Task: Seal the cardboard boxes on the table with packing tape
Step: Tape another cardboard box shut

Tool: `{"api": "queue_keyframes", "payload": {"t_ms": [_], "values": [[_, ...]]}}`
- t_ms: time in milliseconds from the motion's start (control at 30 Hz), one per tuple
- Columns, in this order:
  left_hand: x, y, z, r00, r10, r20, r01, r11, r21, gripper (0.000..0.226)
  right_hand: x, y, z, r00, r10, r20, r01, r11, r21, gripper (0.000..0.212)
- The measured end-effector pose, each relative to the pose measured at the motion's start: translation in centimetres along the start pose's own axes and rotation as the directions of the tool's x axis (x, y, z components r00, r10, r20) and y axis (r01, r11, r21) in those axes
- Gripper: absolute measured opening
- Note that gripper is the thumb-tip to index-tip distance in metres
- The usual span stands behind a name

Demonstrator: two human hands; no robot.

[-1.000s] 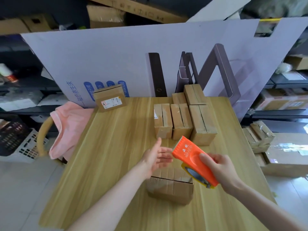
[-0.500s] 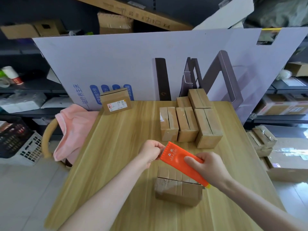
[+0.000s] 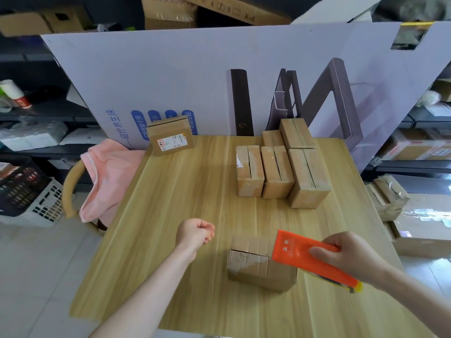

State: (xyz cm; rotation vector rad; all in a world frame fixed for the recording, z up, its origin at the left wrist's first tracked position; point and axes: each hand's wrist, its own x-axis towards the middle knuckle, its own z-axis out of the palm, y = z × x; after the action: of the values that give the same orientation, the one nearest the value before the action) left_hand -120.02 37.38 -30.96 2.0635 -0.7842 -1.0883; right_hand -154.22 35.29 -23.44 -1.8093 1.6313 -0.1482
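Observation:
A small cardboard box point(image 3: 253, 264) lies on the wooden table point(image 3: 170, 215) near its front edge. My right hand point(image 3: 349, 257) grips an orange tape dispenser point(image 3: 305, 257) whose front end hangs over the box's right side. My left hand point(image 3: 195, 232) hovers to the left of the box, fingers curled shut; I cannot make out any tape between it and the dispenser. Several more cardboard boxes point(image 3: 280, 167) stand grouped at the table's far right. One labelled box point(image 3: 170, 135) sits at the far left corner.
A large white printed cardboard sheet point(image 3: 195, 76) stands upright behind the table. A chair with a pink cloth point(image 3: 107, 176) is at the left edge. Crates point(image 3: 26, 191) sit on the floor at left, more boxes point(image 3: 390, 198) at right.
My left hand went from open to pinching at the dispenser's front edge, then drew away leftward in a fist. My right hand moved the dispenser right and lower, over the near box.

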Motion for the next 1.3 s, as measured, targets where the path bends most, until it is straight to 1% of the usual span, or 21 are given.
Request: {"api": "queue_keyframes", "payload": {"t_ms": [133, 200, 300, 400, 533, 700, 767, 833, 867, 900, 933, 967, 1000, 1067, 1100, 1133, 1167, 1200, 1233, 1267, 1300], "values": [[-1.9, -3.0, 1.8, 0.999, -0.038, -0.026, 0.037, 0.999, -0.034, 0.016, 1.2, 1.1, 0.9, 0.997, 0.068, 0.035, -0.058, 0.968, -0.244, 0.039], [-2.3, -3.4, 2.5, 0.998, -0.038, -0.055, 0.035, 0.999, -0.041, 0.015, 1.9, 1.1, 1.4, 0.996, 0.075, 0.044, -0.057, 0.944, -0.325, 0.043], [-2.0, -3.1, 3.5, 0.995, -0.031, -0.095, 0.028, 0.999, -0.035, 0.013, 3.3, 0.9, 1.9, 0.994, 0.093, 0.048, -0.068, 0.920, -0.386, 0.049], [-1.1, -3.6, 4.7, 0.991, -0.076, -0.114, 0.073, 0.997, -0.033, 0.014, 4.7, 0.4, 3.0, 0.993, 0.102, 0.051, -0.066, 0.878, -0.474, 0.051], [-0.2, -5.6, 6.5, 0.978, -0.178, -0.111, 0.177, 0.984, -0.019, 0.017, 6.0, 0.0, 4.6, 0.990, 0.119, 0.078, -0.058, 0.835, -0.548, 0.046], [0.3, -6.3, 8.4, 0.971, -0.198, -0.130, 0.205, 0.978, 0.037, 0.009, 6.4, 0.0, 5.3, 0.995, 0.101, 0.024, -0.066, 0.798, -0.599, 0.043], [0.3, -6.4, 8.6, 0.976, -0.174, -0.131, 0.186, 0.978, 0.090, 0.010, 6.4, -0.2, 5.6, 0.995, 0.101, 0.014, -0.072, 0.794, -0.604, 0.043], [0.3, -6.4, 8.5, 0.986, -0.117, -0.122, 0.137, 0.975, 0.172, 0.015, 6.4, -0.4, 5.8, 0.994, 0.104, 0.011, -0.077, 0.793, -0.605, 0.043], [0.4, -6.6, 8.4, 0.989, -0.095, -0.111, 0.117, 0.969, 0.215, 0.021, 6.3, -0.5, 5.8, 0.994, 0.105, 0.009, -0.078, 0.794, -0.603, 0.043], [0.4, -6.8, 8.2, 0.990, -0.095, -0.103, 0.119, 0.958, 0.260, 0.033, 6.3, -0.5, 5.8, 0.995, 0.104, 0.007, -0.079, 0.796, -0.600, 0.043], [0.5, -7.1, 8.0, 0.989, -0.110, -0.102, 0.136, 0.944, 0.302, 0.045, 6.2, -0.5, 5.8, 0.995, 0.103, 0.005, -0.080, 0.799, -0.596, 0.043], [0.5, -7.4, 7.8, 0.985, -0.123, -0.120, 0.156, 0.933, 0.325, 0.052, 6.1, -0.5, 5.8, 0.995, 0.102, 0.004, -0.079, 0.801, -0.594, 0.043], [0.4, -7.7, 7.6, 0.981, -0.119, -0.154, 0.162, 0.936, 0.311, 0.051, 6.0, -0.4, 5.9, 0.995, 0.099, 0.004, -0.078, 0.802, -0.592, 0.043], [-0.5, -7.7, 7.9, 0.977, -0.062, -0.204, 0.101, 0.978, 0.184, 0.044, 5.9, -0.2, 6.0, 0.995, 0.096, 0.004, -0.075, 0.809, -0.583, 0.043], [-1.1, -7.4, 8.6, 0.986, -0.029, -0.165, 0.049, 0.992, 0.117, 0.045, 5.9, -0.1, 6.0, 0.995, 0.096, 0.006, -0.074, 0.812, -0.579, 0.043], [-1.9, -7.0, 9.4, 0.997, -0.019, -0.078, 0.024, 0.998, 0.058, 0.046, 5.8, 0.0, 6.0, 0.995, 0.098, 0.009, -0.074, 0.813, -0.577, 0.044], [-2.5, -6.6, 10.2, 1.000, -0.027, 0.016, 0.027, 0.999, 0.028, 0.046, 5.8, 0.0, 5.9, 0.995, 0.102, 0.014, -0.075, 0.814, -0.576, 0.044], [-3.1, -6.5, 10.8, 0.997, -0.029, 0.077, 0.026, 0.999, 0.044, 0.047, 5.8, 0.1, 5.8, 0.994, 0.104, 0.022, -0.073, 0.815, -0.574, 0.044], [-3.2, -6.6, 11.1, 0.997, -0.013, 0.082, 0.004, 0.993, 0.115, 0.049, 5.8, 0.2, 5.8, 0.994, 0.104, 0.026, -0.071, 0.816, -0.573, 0.044], [-3.1, -6.6, 11.2, 0.998, 0.054, 0.035, -0.060, 0.975, 0.214, 0.049, 5.8, 0.3, 5.8, 0.994, 0.102, 0.024, -0.070, 0.817, -0.572, 0.044], [-3.0, -6.4, 11.1, 0.984, 0.178, -0.012, -0.165, 0.933, 0.320, 0.047, 5.7, 0.5, 5.9, 0.995, 0.102, 0.023, -0.070, 0.820, -0.569, 0.044]]}}
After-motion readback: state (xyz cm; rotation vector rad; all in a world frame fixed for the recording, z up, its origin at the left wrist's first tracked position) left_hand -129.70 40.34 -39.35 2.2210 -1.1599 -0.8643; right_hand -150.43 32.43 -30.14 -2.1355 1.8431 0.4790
